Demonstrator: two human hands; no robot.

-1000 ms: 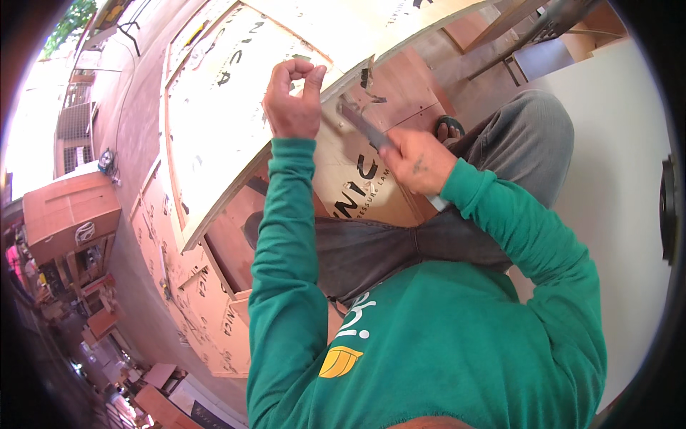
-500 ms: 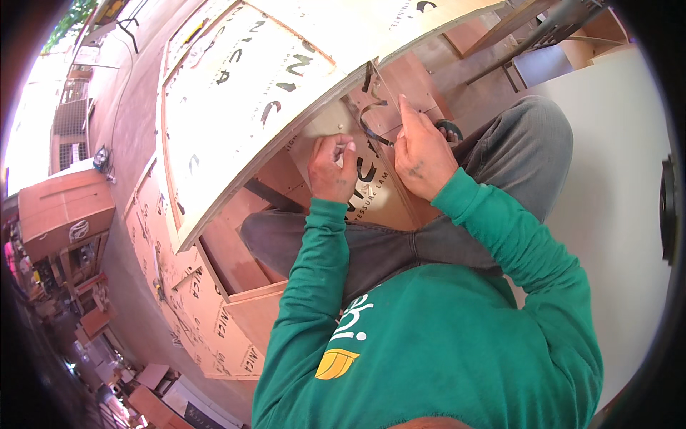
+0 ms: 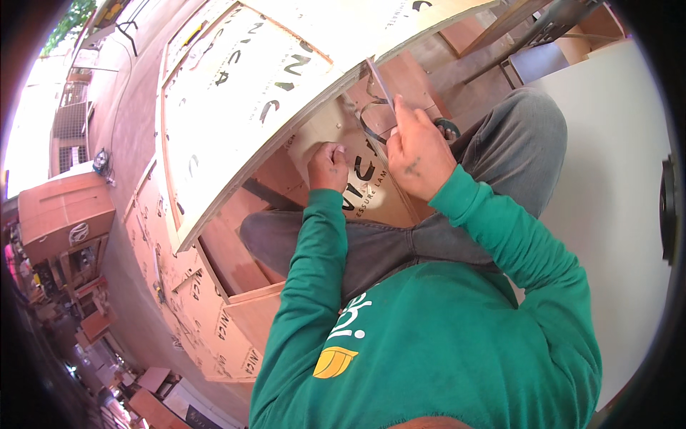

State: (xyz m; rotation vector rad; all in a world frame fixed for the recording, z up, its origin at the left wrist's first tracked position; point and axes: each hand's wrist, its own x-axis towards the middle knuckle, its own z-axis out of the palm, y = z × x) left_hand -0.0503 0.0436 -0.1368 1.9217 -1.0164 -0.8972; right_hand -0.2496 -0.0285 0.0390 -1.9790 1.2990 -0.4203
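Observation:
My right hand is closed around a thin, flat, greyish strip that looks like a blade, with the index finger lying along it. Its far end reaches the raw edge of the pale laminate-faced panel. Beside that hand, a dark narrow band curls downward; its far end passes behind the strip. My left hand is closed with curled fingers, below the panel's edge and left of my right hand. Whatever it may hold is hidden. Under both hands shows a printed brown board, between my crossed legs.
A second printed board lies at lower left beside wooden cabinet parts. A wooden box-like cabinet stands farther left. A large white surface fills the right side. A metal-legged frame stands at upper right.
My right hand has shifted slightly left and tilted, so the flat strip shows more plainly. The fingers of my left hand have curled in tighter. The dark band has moved slightly left.

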